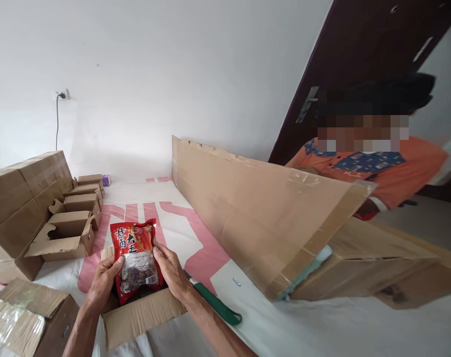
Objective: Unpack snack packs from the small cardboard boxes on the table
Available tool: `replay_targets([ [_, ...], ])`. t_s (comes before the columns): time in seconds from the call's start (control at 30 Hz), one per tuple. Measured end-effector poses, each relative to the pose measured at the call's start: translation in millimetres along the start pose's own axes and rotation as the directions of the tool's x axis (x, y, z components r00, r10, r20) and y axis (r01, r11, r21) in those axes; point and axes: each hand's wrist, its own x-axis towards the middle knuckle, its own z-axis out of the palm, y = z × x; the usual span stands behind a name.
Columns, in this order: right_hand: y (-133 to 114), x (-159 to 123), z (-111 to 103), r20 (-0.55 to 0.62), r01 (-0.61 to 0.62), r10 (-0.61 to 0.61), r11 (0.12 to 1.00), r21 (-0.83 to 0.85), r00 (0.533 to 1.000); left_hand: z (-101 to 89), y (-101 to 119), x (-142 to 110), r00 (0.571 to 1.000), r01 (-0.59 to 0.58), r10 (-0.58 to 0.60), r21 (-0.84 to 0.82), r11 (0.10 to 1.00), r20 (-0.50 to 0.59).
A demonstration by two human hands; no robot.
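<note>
Packet pinched between two hands at an open carton

Both hands hold the red packet upright, its printed front turned to the camera, with a clear window showing brown contents in its lower half. The left hand grips one side edge, thumb laid over the front; the right hand grips the opposite edge the same way, thumb nearer the top. The packet stands at the mouth of the open carton, whose near flap is folded out toward the camera; whether its bottom edge dips inside, I cannot tell.

Just beside the right forearm, a green-handled tool lies on the white-and-pink cloth, its far end partly hidden by the hand. At lower left, near the left forearm, is a taped carton. Beyond it, a row of small open boxes stands against larger stacked cartons. To the right, a long cardboard panel slants across the cloth, and behind it is a person in an orange shirt.
</note>
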Motion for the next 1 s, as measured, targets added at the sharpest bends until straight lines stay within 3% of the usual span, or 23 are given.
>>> replay_targets([
  [0.43,-2,8,3,-0.070,0.070,-0.082,0.985,-0.159,0.994,-0.2,2,3,0.998,0.047,-0.049,0.039,0.998,0.049],
  [0.7,13,16,-5,-0.085,0.042,-0.054,0.990,-0.134,0.995,1.7,5,1,0.998,0.056,-0.057,0.014,0.998,0.037],
  [1.0,13,18,-6,-0.102,-0.004,-0.003,0.998,-0.068,0.995,3.1,3,4,0.996,0.090,-0.090,-0.071,0.993,0.005],
])
